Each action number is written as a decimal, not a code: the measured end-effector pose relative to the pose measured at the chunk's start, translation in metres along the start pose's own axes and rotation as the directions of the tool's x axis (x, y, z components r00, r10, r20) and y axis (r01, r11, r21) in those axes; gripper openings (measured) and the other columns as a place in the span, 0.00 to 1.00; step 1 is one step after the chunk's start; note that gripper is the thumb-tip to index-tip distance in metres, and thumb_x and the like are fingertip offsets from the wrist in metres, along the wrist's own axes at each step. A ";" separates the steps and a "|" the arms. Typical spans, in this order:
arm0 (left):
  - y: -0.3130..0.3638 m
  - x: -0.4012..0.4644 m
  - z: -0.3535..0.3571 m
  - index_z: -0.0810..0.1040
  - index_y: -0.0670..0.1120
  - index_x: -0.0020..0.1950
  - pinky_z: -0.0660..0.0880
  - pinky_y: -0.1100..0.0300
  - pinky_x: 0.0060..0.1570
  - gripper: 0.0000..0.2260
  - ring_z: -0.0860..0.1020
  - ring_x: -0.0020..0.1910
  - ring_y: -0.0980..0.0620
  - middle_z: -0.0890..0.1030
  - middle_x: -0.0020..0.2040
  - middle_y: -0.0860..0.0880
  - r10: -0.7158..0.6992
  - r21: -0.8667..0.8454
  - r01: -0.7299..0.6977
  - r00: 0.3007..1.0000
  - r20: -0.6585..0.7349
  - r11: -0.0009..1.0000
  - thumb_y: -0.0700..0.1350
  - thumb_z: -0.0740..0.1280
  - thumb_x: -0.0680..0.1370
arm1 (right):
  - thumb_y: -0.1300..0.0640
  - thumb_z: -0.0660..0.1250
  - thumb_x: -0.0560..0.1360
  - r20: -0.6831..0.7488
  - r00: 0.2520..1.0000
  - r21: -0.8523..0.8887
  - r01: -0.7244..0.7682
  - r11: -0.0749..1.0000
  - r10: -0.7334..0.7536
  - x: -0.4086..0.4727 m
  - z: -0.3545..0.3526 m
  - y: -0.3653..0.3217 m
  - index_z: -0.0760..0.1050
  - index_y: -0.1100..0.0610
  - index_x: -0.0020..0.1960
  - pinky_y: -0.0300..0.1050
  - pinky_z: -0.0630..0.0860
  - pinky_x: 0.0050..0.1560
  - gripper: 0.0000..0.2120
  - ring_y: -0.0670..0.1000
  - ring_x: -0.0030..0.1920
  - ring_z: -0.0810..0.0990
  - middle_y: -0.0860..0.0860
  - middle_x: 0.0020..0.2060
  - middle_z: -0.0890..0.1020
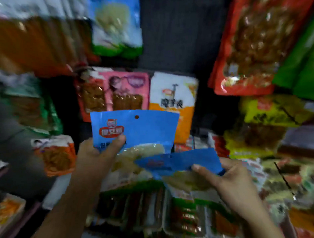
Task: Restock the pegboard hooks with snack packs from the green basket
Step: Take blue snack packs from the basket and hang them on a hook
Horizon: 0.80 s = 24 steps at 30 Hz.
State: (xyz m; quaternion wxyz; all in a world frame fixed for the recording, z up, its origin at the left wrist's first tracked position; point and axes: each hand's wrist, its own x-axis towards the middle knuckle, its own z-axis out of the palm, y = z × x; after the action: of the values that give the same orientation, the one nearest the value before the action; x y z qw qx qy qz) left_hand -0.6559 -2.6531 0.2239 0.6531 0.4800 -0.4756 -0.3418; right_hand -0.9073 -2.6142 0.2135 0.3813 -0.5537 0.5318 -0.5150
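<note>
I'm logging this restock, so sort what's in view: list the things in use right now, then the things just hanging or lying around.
In use:
left hand, holding an upright blue pack
right hand, pinching a second blue pack, tilted flat

Just around:
pink pack
white and orange pack
big red pack
green pack

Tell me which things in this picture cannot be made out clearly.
- Green basket: not seen in the head view.
- Pegboard hooks: hidden behind hanging packs.
- Upright blue plastic snack pack in left hand: small print blurred.
- Tilted blue pack in right hand: front foreshortened, label unreadable.
</note>
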 end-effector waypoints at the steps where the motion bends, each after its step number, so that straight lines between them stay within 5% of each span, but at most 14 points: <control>1: 0.011 0.012 -0.010 0.83 0.50 0.33 0.80 0.62 0.33 0.09 0.81 0.31 0.61 0.83 0.31 0.58 0.030 -0.033 -0.031 0.999 -0.030 0.999 0.38 0.71 0.72 | 0.57 0.75 0.67 0.040 0.998 -0.050 0.048 0.998 -0.046 0.011 0.011 -0.018 0.83 0.58 0.38 0.43 0.75 0.33 0.04 0.47 0.31 0.78 0.57 0.32 0.85; 4: 0.042 0.043 -0.036 0.85 0.52 0.36 0.80 0.63 0.34 0.04 0.83 0.35 0.57 0.85 0.36 0.54 0.088 -0.153 -0.091 0.996 -0.030 0.984 0.46 0.70 0.67 | 0.60 0.76 0.66 0.064 0.979 -0.056 0.196 0.979 -0.193 0.043 0.045 -0.065 0.84 0.50 0.39 0.42 0.79 0.33 0.05 0.45 0.32 0.83 0.48 0.33 0.86; 8: 0.072 0.088 -0.059 0.86 0.50 0.40 0.80 0.60 0.36 0.03 0.85 0.40 0.50 0.86 0.41 0.48 0.182 -0.225 -0.155 0.978 0.105 0.962 0.46 0.72 0.69 | 0.42 0.74 0.55 -0.073 0.951 0.001 0.302 0.953 -0.301 0.083 0.099 -0.113 0.84 0.52 0.36 0.45 0.81 0.32 0.16 0.46 0.34 0.85 0.46 0.32 0.86; 11: 0.087 0.126 -0.076 0.85 0.50 0.43 0.81 0.56 0.39 0.08 0.85 0.42 0.46 0.86 0.43 0.47 0.208 -0.230 -0.161 0.957 0.200 0.960 0.51 0.69 0.69 | 0.45 0.74 0.57 -0.117 0.917 0.083 0.393 0.916 -0.382 0.109 0.139 -0.137 0.84 0.49 0.38 0.35 0.77 0.30 0.13 0.42 0.35 0.84 0.44 0.35 0.86; 15: 0.099 0.175 -0.094 0.85 0.51 0.44 0.81 0.55 0.40 0.16 0.85 0.43 0.46 0.86 0.44 0.46 0.226 -0.282 -0.142 0.929 0.292 0.949 0.57 0.70 0.63 | 0.48 0.74 0.60 -0.087 0.877 0.105 0.480 0.871 -0.472 0.137 0.174 -0.158 0.82 0.43 0.48 0.33 0.77 0.32 0.16 0.43 0.37 0.85 0.44 0.39 0.87; 21: 0.111 0.234 -0.100 0.84 0.49 0.49 0.81 0.53 0.44 0.16 0.83 0.49 0.43 0.85 0.49 0.43 0.223 -0.361 -0.035 0.840 0.495 0.932 0.53 0.71 0.65 | 0.48 0.73 0.57 -0.204 0.860 0.092 0.492 0.866 -0.467 0.164 0.188 -0.180 0.84 0.44 0.43 0.36 0.78 0.30 0.14 0.46 0.35 0.85 0.49 0.36 0.87; 24: 0.134 0.254 -0.097 0.84 0.50 0.47 0.80 0.59 0.38 0.13 0.84 0.44 0.46 0.86 0.46 0.44 0.322 -0.426 -0.098 0.808 0.494 0.899 0.46 0.77 0.63 | 0.51 0.72 0.58 -0.266 0.800 0.020 0.562 0.827 -0.538 0.166 0.188 -0.197 0.83 0.42 0.40 0.33 0.77 0.31 0.11 0.42 0.33 0.83 0.46 0.34 0.86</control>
State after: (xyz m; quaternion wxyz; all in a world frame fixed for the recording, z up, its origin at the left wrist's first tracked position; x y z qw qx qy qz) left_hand -0.4854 -2.8126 0.4171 0.6022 0.1677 -0.6192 -0.4752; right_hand -0.7013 -2.7727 0.3986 0.1721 -0.5957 0.3658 -0.6941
